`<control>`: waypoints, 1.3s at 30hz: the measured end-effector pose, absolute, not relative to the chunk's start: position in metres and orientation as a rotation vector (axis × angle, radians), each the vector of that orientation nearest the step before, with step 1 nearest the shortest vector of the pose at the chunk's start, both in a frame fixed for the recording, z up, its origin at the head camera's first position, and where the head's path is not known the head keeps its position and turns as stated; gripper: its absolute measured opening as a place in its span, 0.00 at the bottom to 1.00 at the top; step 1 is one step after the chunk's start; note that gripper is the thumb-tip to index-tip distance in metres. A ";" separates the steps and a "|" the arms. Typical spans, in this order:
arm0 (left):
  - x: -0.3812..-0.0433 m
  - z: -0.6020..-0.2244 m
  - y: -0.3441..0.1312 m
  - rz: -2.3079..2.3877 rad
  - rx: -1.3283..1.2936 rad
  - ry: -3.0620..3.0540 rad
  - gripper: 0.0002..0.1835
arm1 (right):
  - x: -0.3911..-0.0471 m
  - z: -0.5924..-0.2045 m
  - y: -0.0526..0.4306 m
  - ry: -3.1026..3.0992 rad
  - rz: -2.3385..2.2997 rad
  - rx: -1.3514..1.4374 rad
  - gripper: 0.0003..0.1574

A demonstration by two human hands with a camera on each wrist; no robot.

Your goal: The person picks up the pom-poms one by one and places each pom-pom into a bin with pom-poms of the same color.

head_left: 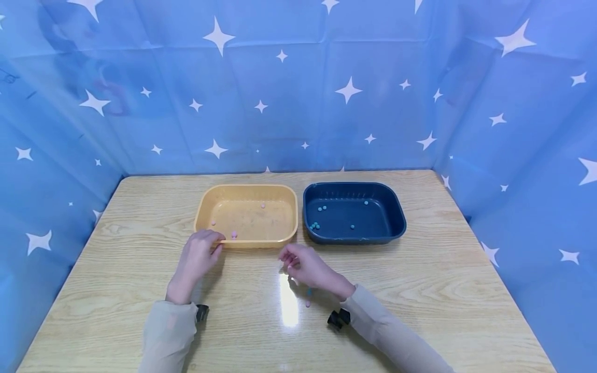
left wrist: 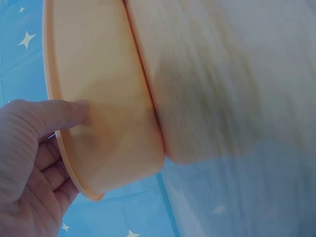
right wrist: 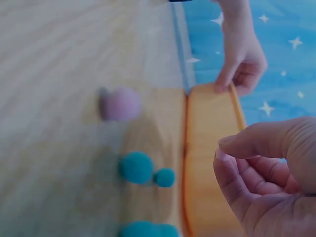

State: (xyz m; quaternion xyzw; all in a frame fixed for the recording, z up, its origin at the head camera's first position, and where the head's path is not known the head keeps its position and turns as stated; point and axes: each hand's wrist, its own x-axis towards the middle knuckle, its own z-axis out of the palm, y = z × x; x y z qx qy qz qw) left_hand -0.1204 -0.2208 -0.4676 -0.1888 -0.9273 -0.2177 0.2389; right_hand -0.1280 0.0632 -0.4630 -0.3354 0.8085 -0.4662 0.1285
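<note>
My left hand grips the front left rim of a yellow plastic bin, thumb outside on its wall and the other fingers behind the rim. In front of the bin's right corner my right hand is held over the table, thumb and index fingertips together. A small pale pink bit shows between those fingertips in the right wrist view, apparently a pom-pom. On the table below are a pink pom-pom and several teal pom-poms. A few pink pom-poms lie in the yellow bin.
A dark blue bin stands right of the yellow one, with several teal pom-poms scattered in it. Both are on a light wood table. Blue star-patterned curtains enclose the back and sides.
</note>
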 end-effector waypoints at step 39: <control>-0.120 -0.470 -0.222 -0.580 -0.522 -2.523 0.12 | -0.176 -0.414 0.024 2.433 -1.553 -0.951 0.14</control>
